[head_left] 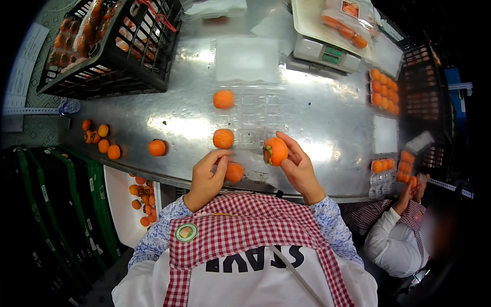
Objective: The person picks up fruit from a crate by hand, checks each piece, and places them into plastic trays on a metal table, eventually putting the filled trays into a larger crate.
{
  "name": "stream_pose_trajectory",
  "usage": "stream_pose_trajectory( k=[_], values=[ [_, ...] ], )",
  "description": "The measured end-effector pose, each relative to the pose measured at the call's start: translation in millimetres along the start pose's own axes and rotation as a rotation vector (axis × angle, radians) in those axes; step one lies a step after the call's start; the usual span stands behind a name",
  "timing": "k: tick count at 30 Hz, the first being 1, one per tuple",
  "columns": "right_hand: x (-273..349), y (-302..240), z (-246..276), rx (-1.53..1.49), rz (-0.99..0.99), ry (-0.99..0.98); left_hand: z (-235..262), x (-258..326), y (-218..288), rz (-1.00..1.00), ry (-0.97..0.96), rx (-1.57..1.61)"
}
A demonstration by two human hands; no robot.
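We grip an orange persimmon [277,150] in our right hand [300,171], at five o'clock from the clear tray [250,113]. Our left hand [207,178] curls at nine o'clock from a second persimmon [235,173]; we cannot tell whether it grips.

A metal table [184,108] is stretching from side to side; white glare [321,151] is pooling on its top; patterned floor [41,124] is showing at the left; green-edged crates [72,184] are standing at lower left.
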State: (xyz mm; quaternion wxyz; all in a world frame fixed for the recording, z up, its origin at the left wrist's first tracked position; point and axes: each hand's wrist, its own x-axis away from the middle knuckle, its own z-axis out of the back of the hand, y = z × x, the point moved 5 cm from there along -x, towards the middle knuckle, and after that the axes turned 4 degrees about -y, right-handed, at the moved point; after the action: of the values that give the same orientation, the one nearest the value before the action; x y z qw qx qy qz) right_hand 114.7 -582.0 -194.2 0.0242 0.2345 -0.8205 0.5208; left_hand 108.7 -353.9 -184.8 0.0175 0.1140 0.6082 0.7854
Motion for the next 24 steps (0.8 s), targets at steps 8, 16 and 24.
stream_pose_trajectory(
  k=[8, 16, 24],
  values=[
    [14, -8, -12, 0.035, 0.08, -0.041, -43, -12, 27, 0.41, -0.366, 0.611],
    [25, -22, -25, 0.791, 0.428, -0.104, -68, -8, 36, 0.222, -0.501, 0.628],
    [39, -10, -10, 0.291, 0.215, -0.04, -64, -3, 51, -0.191, -0.476, 0.395]
  ],
)
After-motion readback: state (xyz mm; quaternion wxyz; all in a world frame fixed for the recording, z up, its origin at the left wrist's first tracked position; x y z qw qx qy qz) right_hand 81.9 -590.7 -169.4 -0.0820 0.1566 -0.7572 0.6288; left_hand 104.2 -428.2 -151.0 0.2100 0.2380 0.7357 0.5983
